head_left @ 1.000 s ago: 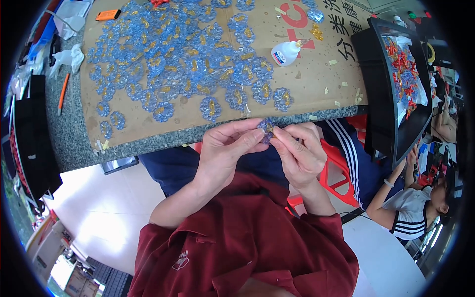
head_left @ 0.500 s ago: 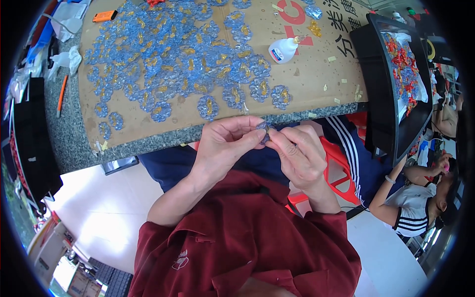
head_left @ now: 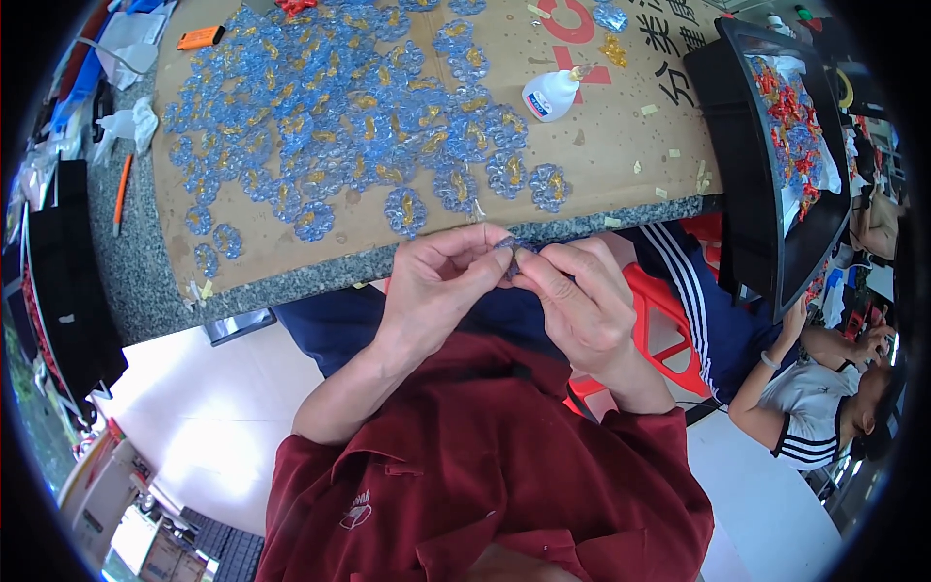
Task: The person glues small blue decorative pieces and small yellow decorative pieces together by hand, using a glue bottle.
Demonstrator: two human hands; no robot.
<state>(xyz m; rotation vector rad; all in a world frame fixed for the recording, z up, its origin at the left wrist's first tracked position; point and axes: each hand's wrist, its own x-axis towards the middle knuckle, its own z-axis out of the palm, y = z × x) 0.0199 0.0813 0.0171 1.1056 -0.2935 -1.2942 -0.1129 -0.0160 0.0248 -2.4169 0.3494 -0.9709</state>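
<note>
A small translucent blue-violet plastic flower piece (head_left: 513, 256) is pinched between my two hands, just off the near edge of the table. My left hand (head_left: 436, 289) grips its left side with thumb and index finger. From the right, my right hand (head_left: 589, 303) closes thumb and fingertips on it, hiding much of the piece. Beyond my hands, many clear blue flower pieces with yellow centres (head_left: 405, 210) are spread over a cardboard sheet (head_left: 601, 155). A white squeeze bottle (head_left: 550, 96) with a narrow tip stands to their right.
An orange pencil-like stick (head_left: 122, 192) and an orange lighter-like object (head_left: 201, 38) lie at the left. A black tray (head_left: 727, 126) holding red and blue pieces is on the right. Beside it sits another person (head_left: 800, 393). A yellow piece (head_left: 613, 49) lies near the far edge.
My fingers have shifted slightly on the flower piece, turning it a little; it now shows less between them. The view has moved slightly.
</note>
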